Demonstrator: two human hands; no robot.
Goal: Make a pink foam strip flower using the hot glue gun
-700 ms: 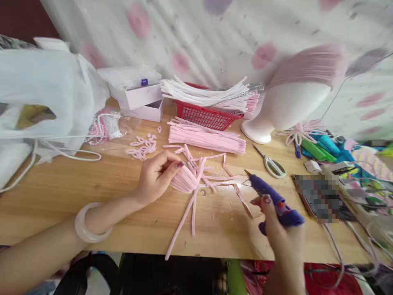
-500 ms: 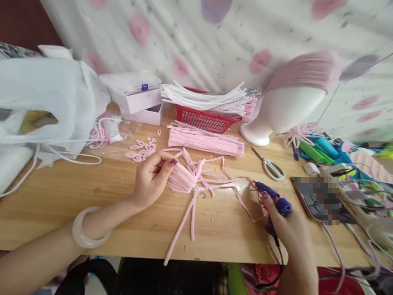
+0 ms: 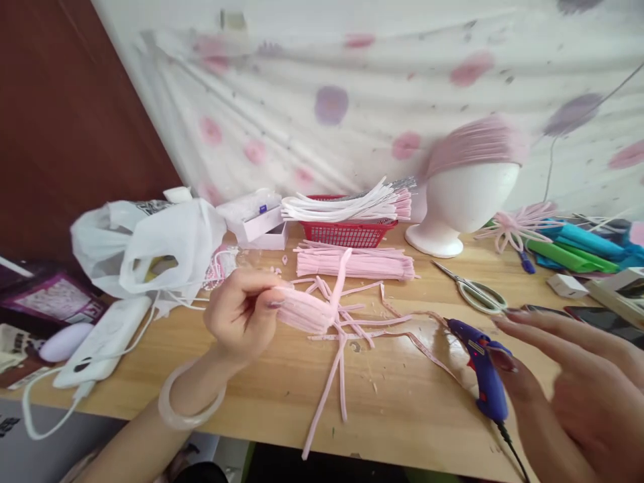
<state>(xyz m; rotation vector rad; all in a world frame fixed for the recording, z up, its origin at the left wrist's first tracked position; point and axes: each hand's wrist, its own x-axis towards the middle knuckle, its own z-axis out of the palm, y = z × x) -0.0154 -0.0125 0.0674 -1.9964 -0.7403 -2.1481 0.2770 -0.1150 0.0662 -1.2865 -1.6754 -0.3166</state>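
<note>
My left hand (image 3: 245,314) is closed, pinching a flat pink piece made of pipe cleaners (image 3: 306,312) side by side, raised over the table. One stem stands up at its right end. Beneath it lie loose pink pipe cleaners (image 3: 327,396) and a thin measuring tape (image 3: 430,355). My right hand (image 3: 573,376) is open, fingers stretched out, beside a blue glue gun (image 3: 484,372). The glue gun rests on the table, its nozzle pointing up and left; the thumb is close to its body, and I cannot tell whether they touch.
Behind lie a pink pipe cleaner bundle (image 3: 355,263) and a red basket (image 3: 347,235) of white and pink stems. A white foam head (image 3: 460,201) wears a pink cap. Scissors (image 3: 475,290) lie right of centre. A white plastic bag (image 3: 171,248) and a power strip (image 3: 108,342) sit left.
My right hand has let go of the glue gun and opened, moving right. My left hand still holds the pink piece. The view has tilted up and shifted left.
</note>
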